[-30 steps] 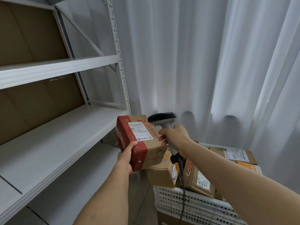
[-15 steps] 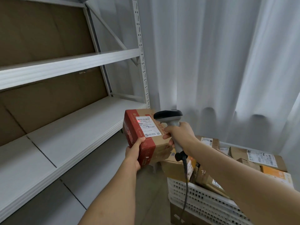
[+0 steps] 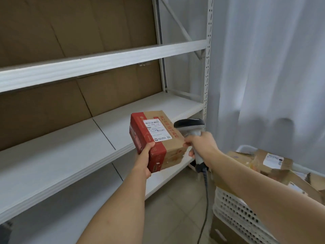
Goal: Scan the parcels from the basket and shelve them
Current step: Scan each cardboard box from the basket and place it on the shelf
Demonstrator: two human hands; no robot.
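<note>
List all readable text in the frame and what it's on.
"507-P802 170" as best it reads, under the barcode on the white label of the red and brown parcel that the left hand holds.
Rest of that label, and the red characters printed along the parcel top: too blurred to read.
Label on a basket parcel: too blurred.
Scanner in the right hand: no text visible.

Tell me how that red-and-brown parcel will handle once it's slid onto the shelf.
The parcel looks stiff: its cardboard edges are straight and uncrushed. Probably light for its size, since the left hand holds it up from one end, the right hand touching a corner. With flat faces it should sit steady on the shelf, not roll.
</note>
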